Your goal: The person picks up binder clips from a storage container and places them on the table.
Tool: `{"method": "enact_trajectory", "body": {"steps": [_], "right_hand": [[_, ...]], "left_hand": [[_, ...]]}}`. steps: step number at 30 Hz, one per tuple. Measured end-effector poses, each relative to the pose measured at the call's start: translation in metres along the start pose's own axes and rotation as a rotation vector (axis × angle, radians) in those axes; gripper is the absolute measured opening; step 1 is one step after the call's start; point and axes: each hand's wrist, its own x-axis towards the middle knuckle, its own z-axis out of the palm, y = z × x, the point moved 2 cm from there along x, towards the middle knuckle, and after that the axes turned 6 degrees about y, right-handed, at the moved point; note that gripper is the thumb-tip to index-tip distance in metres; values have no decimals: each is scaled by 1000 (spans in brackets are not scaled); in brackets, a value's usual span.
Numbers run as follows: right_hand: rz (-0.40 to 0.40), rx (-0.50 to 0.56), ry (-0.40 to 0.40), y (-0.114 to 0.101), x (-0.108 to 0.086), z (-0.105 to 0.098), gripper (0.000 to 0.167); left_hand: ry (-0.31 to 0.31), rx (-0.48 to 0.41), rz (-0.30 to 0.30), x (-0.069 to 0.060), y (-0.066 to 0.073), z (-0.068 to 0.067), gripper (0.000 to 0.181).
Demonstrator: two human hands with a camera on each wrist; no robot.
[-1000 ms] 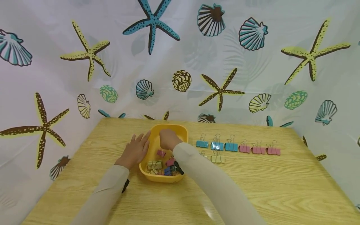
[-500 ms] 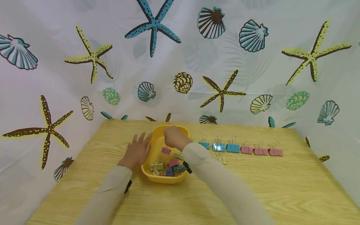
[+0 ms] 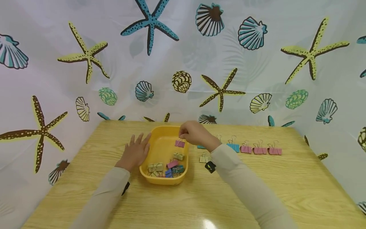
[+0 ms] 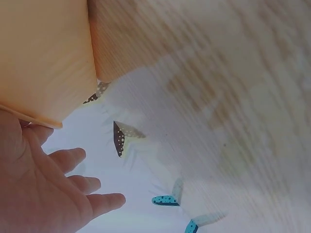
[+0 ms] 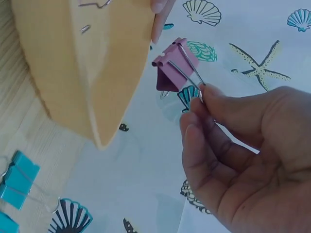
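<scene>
My right hand (image 3: 197, 133) pinches the wire handles of a pink binder clip (image 3: 179, 143) over the right side of the yellow tray (image 3: 164, 181). The right wrist view shows thumb and fingertips of the hand (image 5: 243, 150) on the handles, the pink clip's body (image 5: 176, 68) pointing away. My left hand (image 3: 134, 153) rests against the tray's left rim with fingers spread; in the left wrist view the hand (image 4: 43, 179) touches the tray wall (image 4: 43, 58). Inside the tray lie several clips, among them a pink one (image 3: 172, 163) and a blue one (image 3: 169, 173).
Right of the tray stands a row of blue (image 3: 233, 147) and pink clips (image 3: 260, 150), partly covered by my right hand. A pale yellow clip (image 3: 204, 158) is in front of the row. Patterned cloth (image 3: 166, 76) hangs behind the wooden table (image 3: 171, 206).
My right hand has risen and moved right from inside the tray, with the pink clip lifted in its fingers. My left hand stays at the rim.
</scene>
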Motion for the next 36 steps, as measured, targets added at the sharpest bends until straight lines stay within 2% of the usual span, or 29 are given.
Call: {"method": "enact_trajectory", "body": {"steps": [9, 15, 21, 28, 36], "right_hand": [[-3, 58, 41, 22, -31, -6, 12], [-14, 112, 146, 44, -55, -8, 10], [32, 119, 222, 68, -79, -15, 11], [89, 78, 224, 97, -101, -18, 11], [84, -12, 201, 124, -121, -20, 10]], "left_hand": [[-9, -8, -8, -2, 5, -5, 52], [-14, -23, -12, -4, 4, -4, 51], [-16, -27, -6, -3, 2, -4, 51], [-44, -34, -23, -2, 2, -6, 52], [-33, -37, -7, -1, 2, -2, 52]]}}
